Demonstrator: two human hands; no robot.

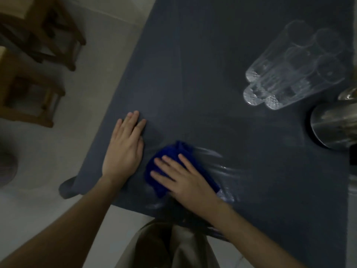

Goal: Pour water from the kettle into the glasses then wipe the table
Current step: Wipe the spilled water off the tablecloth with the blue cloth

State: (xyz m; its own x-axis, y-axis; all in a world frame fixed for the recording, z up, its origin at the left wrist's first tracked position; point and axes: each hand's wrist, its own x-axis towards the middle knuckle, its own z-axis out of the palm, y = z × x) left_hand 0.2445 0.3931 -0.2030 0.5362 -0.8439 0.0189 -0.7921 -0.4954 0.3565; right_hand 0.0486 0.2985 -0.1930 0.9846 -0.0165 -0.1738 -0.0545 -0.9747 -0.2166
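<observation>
A: Blue cloth (170, 161), bunched, under our right hand (185, 176). Fingers spread, palm flat, pressing it on the dark surface (212, 64) close to the near edge.

B: Left hand (125, 149)?

A: Flat on the surface just left of the cloth, fingers straight and nearly together, holding nothing. Looks like bracing.

B: Stage?

A: We judge wiping. Glasses (293, 66) are clustered well away, up and to the right of the right hand; kettle (334, 128), steel, at the far right edge of view. We cannot tell if the glasses hold water.

B: Key relation for the next move?

A: Wet streaks (218, 167) lie just right of the right hand and the cloth. So the right hand is nearer, and the stroke probably needs to run rightward.

B: Cloth axis?

A: Its long axis runs diagonally, from up-left of the hand down-right under the palm, roughly along the forearm; the narrower end points away from us, beyond the fingertips.

B: Risk?

A: A long sweep could reach the kettle.
</observation>
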